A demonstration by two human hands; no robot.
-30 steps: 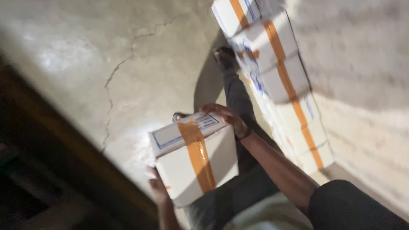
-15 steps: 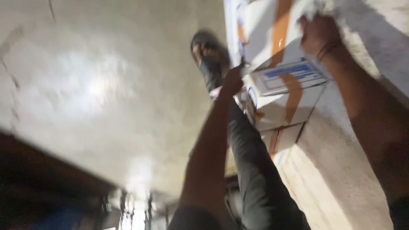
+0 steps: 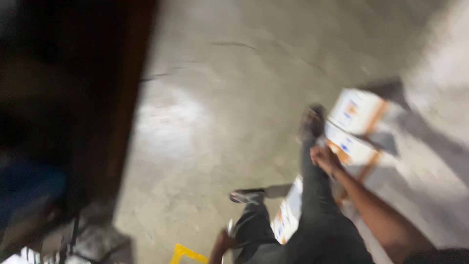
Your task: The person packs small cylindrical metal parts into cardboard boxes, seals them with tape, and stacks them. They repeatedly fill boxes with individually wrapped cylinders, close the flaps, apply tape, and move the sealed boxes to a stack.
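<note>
The view is heavily motion-blurred. My right hand (image 3: pixel 325 159) reaches forward with curled fingers, at the near edge of a white carton with orange tape (image 3: pixel 349 145); I cannot tell whether it touches it. A second matching carton (image 3: pixel 355 110) lies just beyond, by the wall. My left hand (image 3: pixel 222 242) hangs low beside my left leg, with nothing clearly in it. A third white carton (image 3: pixel 288 215) shows between my dark-trousered legs (image 3: pixel 317 220).
My sandalled feet stand on the grey cracked concrete floor (image 3: pixel 210 122), one foot (image 3: pixel 312 122) by the cartons, the other (image 3: pixel 246 196) nearer. A dark wooden structure (image 3: pixel 97 98) fills the left side. A yellow floor marking (image 3: pixel 188 254) lies at the bottom edge.
A second ago both hands carried a taped carton, then pressed it onto the stack by the wall. Now the left hand has dropped beside my leg and the view has swung left.
</note>
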